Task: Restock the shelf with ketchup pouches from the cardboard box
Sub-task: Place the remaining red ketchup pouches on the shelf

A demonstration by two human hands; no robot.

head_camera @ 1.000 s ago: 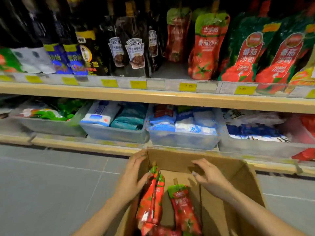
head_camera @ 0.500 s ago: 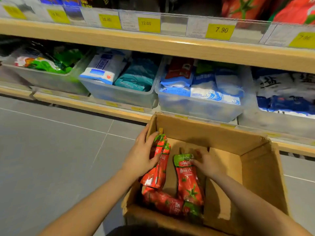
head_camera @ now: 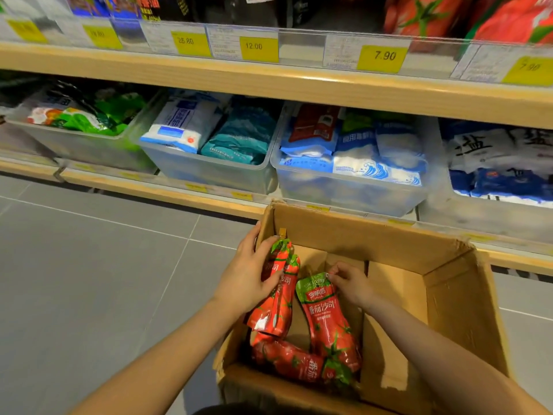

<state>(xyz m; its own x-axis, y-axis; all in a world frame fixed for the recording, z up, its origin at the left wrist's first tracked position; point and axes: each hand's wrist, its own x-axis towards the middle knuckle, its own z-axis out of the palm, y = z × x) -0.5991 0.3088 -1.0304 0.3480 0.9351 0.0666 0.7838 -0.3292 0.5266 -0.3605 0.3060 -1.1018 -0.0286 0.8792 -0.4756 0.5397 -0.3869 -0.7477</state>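
Observation:
An open cardboard box (head_camera: 454, 289) stands on the floor in front of the shelf. Inside lie several red ketchup pouches with green tops. My left hand (head_camera: 250, 274) is wrapped around two upright pouches (head_camera: 279, 295) at the box's left wall. My right hand (head_camera: 350, 283) pinches the green top of another pouch (head_camera: 327, 319) in the middle. A further pouch (head_camera: 293, 360) lies flat along the box's near side. Red ketchup pouches (head_camera: 425, 13) stand on the upper shelf (head_camera: 269, 82) at top right.
Clear plastic bins (head_camera: 209, 172) holding white, blue and green packets line the lower shelf just behind the box. Yellow price tags (head_camera: 384, 56) run along the upper shelf edge. Grey tiled floor (head_camera: 89, 280) spreads out to the left.
The view dropped from the upper shelf to the box. My right hand reached down and took hold of the middle pouch's top. My left hand closed around the two left pouches.

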